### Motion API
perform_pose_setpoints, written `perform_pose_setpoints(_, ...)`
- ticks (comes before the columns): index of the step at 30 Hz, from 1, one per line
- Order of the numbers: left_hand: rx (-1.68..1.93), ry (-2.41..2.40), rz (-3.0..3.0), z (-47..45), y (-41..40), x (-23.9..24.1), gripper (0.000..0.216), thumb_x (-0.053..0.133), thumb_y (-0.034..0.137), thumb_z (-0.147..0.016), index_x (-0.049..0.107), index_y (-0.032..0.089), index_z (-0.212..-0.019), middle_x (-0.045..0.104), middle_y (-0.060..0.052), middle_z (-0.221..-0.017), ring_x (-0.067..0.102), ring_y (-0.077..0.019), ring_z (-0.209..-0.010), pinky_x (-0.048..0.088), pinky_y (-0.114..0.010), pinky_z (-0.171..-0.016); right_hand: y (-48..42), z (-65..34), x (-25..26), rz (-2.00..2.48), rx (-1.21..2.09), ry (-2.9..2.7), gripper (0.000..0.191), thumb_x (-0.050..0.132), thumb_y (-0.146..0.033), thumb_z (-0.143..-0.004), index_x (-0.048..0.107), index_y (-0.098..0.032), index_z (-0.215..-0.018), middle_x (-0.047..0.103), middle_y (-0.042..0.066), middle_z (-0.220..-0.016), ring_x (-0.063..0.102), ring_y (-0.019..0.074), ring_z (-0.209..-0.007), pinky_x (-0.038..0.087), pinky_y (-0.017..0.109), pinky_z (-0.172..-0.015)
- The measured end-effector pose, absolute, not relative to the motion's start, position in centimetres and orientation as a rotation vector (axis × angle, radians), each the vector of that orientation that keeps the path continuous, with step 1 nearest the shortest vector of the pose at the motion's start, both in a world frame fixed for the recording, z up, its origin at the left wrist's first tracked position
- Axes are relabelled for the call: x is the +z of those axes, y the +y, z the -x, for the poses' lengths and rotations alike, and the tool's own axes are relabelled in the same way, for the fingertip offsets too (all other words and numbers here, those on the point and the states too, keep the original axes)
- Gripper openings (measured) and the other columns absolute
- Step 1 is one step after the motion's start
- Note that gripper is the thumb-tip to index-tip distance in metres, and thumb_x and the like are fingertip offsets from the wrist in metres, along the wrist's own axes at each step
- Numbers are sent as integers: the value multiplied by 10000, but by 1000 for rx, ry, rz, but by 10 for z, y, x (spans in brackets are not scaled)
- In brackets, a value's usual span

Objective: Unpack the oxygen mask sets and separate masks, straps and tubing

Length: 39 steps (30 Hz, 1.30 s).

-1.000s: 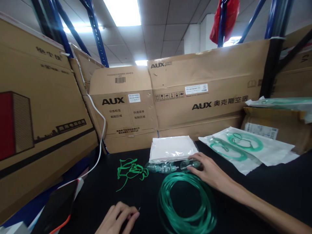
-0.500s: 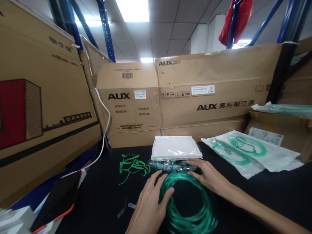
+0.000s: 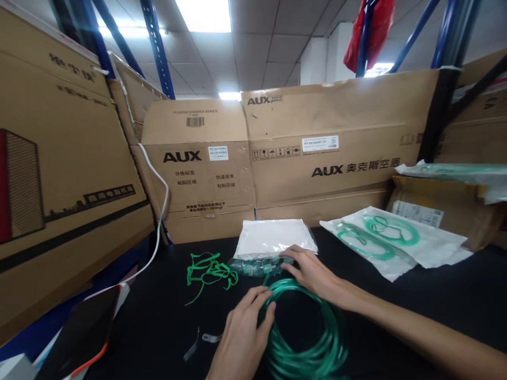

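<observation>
A thick coil of green plastic tubing (image 3: 304,364) lies on the black table in front of me. My left hand (image 3: 243,330) rests on its left edge, the thumb apart from the other fingers. At the coil's far side, my right hand (image 3: 311,272) reaches over a row of clear greenish plastic pieces (image 3: 253,266). Its fingers are spread at their right end, with a gap between thumb and index finger. Some fingertips are hidden. Behind these pieces lies a white pack in clear wrap (image 3: 273,237). A tangle of bright green elastic cord (image 3: 209,274) sits to the left.
Two small metal pieces, one a flat strip (image 3: 211,338), lie left of my left hand. A phone (image 3: 83,332) with a white cable (image 3: 163,195) is at far left. Packs with green tubing (image 3: 390,232) and an open carton (image 3: 447,211) stand right. Cardboard panels (image 3: 320,142) wall the back.
The view has turned slightly right. My right hand has moved left along the clear plastic pieces. My left hand stays at the coil's left edge.
</observation>
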<state>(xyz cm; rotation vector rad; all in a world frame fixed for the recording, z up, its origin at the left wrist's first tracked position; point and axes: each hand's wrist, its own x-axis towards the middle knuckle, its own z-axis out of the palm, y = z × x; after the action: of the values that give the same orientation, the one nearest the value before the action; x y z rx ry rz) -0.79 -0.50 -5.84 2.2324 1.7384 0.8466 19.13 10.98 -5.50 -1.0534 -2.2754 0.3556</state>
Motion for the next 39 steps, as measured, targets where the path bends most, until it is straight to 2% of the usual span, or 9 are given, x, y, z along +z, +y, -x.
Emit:
perform_pose_setpoints(3, 904, 1720, -2254, 8, -5, -59, 297, 482, 249, -966, 716, 253, -1148, 699, -41, -1250, 711, -224, -1081, 580, -315, -916, 112, -189, -49, 1067, 333, -2254, 281, 496, -324, -1003, 683, -184, -1159, 663, 121, -1168, 646, 269, -1077, 498, 395, -952)
perform_pose_setpoints(7, 926, 1746, -2245, 7, -4, -59, 305, 536, 188, -913, 719, 228, -1154, 720, -57, -1235, 699, -241, -1117, 567, -362, -974, 112, -195, -44, 1080, 328, -2243, 256, 507, -295, -996, 703, -160, -1090, 676, 135, -1101, 662, 275, -1003, 507, 412, -907)
perform_pose_setpoints(12, 887, 1732, -2251, 4, -3, -60, 318, 544, 182, -924, 720, 220, -1185, 734, -64, -1224, 689, -245, -1142, 557, -401, -999, 104, -202, -44, 971, 384, -2334, 173, 573, -261, -963, 713, -214, -1053, 665, 72, -1093, 678, 198, -909, 535, 304, -816)
perform_pose_setpoints(17, 886, 1710, -2299, 5, 0, -64, 314, 547, 223, -945, 711, 218, -1213, 721, -73, -1255, 678, -253, -1167, 557, -416, -1002, 109, -188, -51, 922, 352, -2367, 194, 544, -215, -974, 694, -208, -1097, 635, 84, -1121, 662, 215, -993, 529, 326, -866)
perform_pose_setpoints(20, 906, 1696, -2326, 6, 1, -66, 304, 531, 235, -956, 717, 227, -1197, 720, -73, -1256, 685, -249, -1155, 571, -407, -980, 113, -178, -51, 924, 305, -2357, 202, 526, -184, -977, 695, -186, -1086, 621, 103, -1113, 663, 223, -958, 528, 351, -866)
perform_pose_setpoints(25, 906, 1731, -2331, 7, 1, -68, 302, 524, 273, -966, 716, 235, -1196, 717, -77, -1261, 680, -260, -1164, 568, -421, -983, 101, -186, -44, 949, 261, -2341, 182, 544, -253, -987, 702, -199, -1060, 639, 92, -1097, 672, 219, -941, 527, 328, -848)
perform_pose_setpoints(29, 931, 1739, -2335, 6, 1, -71, 301, 523, 296, -968, 722, 251, -1189, 724, -63, -1249, 685, -268, -1156, 564, -441, -990, 95, -215, -39, 1056, 240, -2302, 300, 479, -333, -1020, 722, -170, -956, 685, 99, -967, 689, 232, -855, 523, 342, -798)
perform_pose_setpoints(32, 978, 1727, -2361, 7, 3, -73, 294, 525, 307, -966, 732, 260, -1171, 733, -58, -1231, 697, -269, -1134, 574, -438, -978, 101, -233, -38, 1107, 246, -2300, 305, 491, -337, -1013, 741, -169, -961, 723, 101, -930, 697, 253, -883, 521, 357, -822)
perform_pose_setpoints(39, 995, 1704, -2434, 11, 5, -70, 304, 497, 321, -983, 729, 252, -1167, 743, -49, -1206, 716, -249, -1098, 612, -378, -914, 106, -230, -36, 1083, 284, -2343, 253, 569, -361, -973, 760, -208, -1035, 758, 71, -1059, 682, 250, -1042, 508, 336, -928)
